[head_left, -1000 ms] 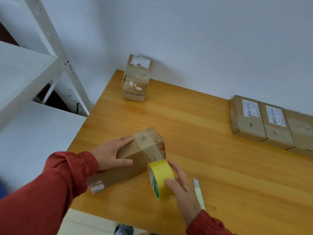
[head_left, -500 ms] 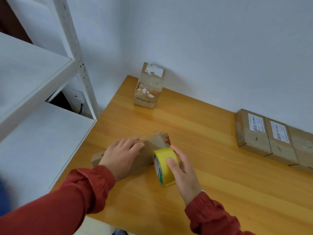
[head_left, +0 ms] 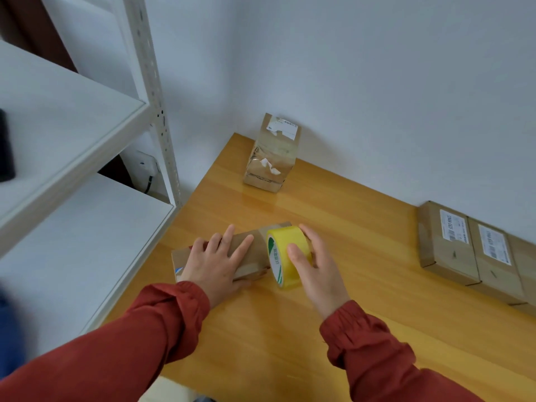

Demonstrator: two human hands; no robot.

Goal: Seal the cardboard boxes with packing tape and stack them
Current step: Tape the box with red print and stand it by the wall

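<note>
the yellow wooden table (head_left: pixel 362 300) stands in a corner against the white wall (head_left: pixel 377 97). near its front left edge a cardboard box (head_left: pixel 181 258) lies flat, with a yellow tape roll (head_left: pixel 285 236) on edge just beside its right end. a tall taped box (head_left: pixel 271 158) stands at the far left corner, near the wall. along the right a row of labelled boxes (head_left: pixel 446 250) lies side by side, touching.
</note>
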